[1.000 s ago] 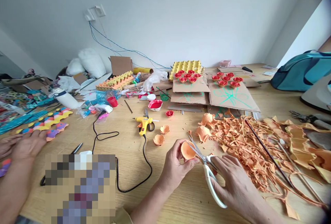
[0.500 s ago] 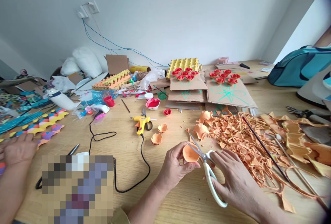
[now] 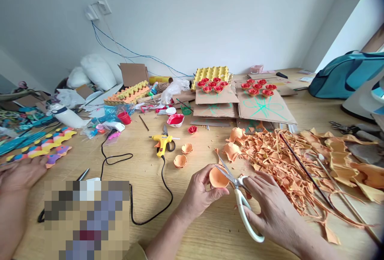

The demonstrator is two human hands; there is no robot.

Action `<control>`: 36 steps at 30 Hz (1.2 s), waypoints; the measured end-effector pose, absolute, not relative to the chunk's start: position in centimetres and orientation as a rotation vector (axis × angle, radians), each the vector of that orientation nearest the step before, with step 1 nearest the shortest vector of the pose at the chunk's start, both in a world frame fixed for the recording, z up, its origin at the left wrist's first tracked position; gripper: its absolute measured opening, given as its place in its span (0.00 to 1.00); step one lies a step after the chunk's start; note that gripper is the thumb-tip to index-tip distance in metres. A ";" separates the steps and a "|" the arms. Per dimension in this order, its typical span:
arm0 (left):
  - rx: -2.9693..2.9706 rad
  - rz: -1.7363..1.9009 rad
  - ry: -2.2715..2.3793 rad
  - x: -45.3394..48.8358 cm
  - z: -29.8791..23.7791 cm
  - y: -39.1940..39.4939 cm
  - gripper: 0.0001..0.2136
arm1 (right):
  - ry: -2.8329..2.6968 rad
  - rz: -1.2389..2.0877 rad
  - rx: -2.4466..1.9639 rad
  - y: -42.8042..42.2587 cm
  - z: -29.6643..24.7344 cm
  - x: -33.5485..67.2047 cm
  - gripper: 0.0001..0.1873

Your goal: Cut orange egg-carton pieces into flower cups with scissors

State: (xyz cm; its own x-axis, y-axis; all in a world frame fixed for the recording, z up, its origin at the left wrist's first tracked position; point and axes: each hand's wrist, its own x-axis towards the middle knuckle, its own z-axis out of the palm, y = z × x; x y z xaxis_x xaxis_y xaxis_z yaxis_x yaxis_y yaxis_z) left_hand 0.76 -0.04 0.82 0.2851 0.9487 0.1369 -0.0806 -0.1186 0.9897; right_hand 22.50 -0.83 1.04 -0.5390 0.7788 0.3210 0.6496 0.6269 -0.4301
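My left hand (image 3: 199, 194) pinches a small orange egg-carton cup (image 3: 217, 178) just above the wooden table (image 3: 150, 228). My right hand (image 3: 271, 210) grips white-handled scissors (image 3: 240, 196), whose blades rest on the cup's rim. Two more orange cups (image 3: 183, 155) lie beyond my left hand, beside a yellow glue gun (image 3: 160, 143) with a black cord. To the right of my right hand spreads a heap of orange carton scraps (image 3: 285, 160).
Another person's hand (image 3: 19, 174) lies flat at the left edge by colourful foam pieces (image 3: 45, 148). Red paper flowers (image 3: 213, 85) sit on cardboard sheets (image 3: 264, 108) at the back. A yellow egg tray (image 3: 211, 72), a dish of red paint (image 3: 175, 120), a teal bag (image 3: 345, 76) and long sticks (image 3: 306, 170) surround the work area.
The camera view has drifted slightly, shifting everything left and up. My hands stay together on the cup and scissors, the blades a little lower on the cup.
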 end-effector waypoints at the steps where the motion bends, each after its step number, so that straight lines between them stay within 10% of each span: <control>1: 1.373 1.105 0.869 0.8 0.9 0.0 0.19 | -2.364 0.356 -1.123 -0.8 1.0 22.5 0.09; 26: 0.208 1.019 0.447 1.1 1.4 0.3 0.24 | -2.173 0.528 -1.238 -0.7 0.8 22.5 0.12; 36: 0.952 1.347 0.834 1.3 1.6 -0.3 0.22 | -2.290 0.424 -1.224 -1.0 0.7 22.2 0.07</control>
